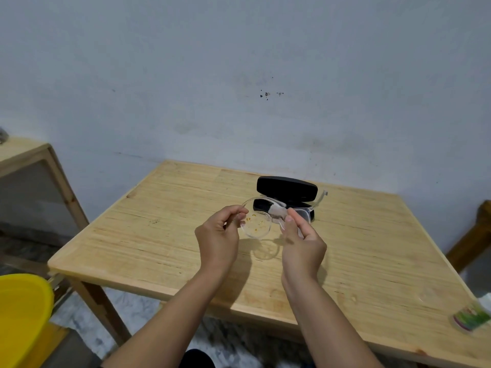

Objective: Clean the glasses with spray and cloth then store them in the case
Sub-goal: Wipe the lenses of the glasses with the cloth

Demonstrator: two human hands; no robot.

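Above the table (159, 235), the left hand (218, 235) pinches the clear glasses (256, 225); the right hand (303, 241) grips a cloth (277, 212) against them; open case (285, 191) behind.

Above the middle of the light wooden table (159, 235), both hands hold the clear-framed glasses (259, 225): left hand (219, 235) at nine o'clock, right hand (301, 239) at three with a small grey cloth (277, 212). The open black hard case (287, 193) lies behind, at twelve; a green-labelled bottle (471, 316) at four.
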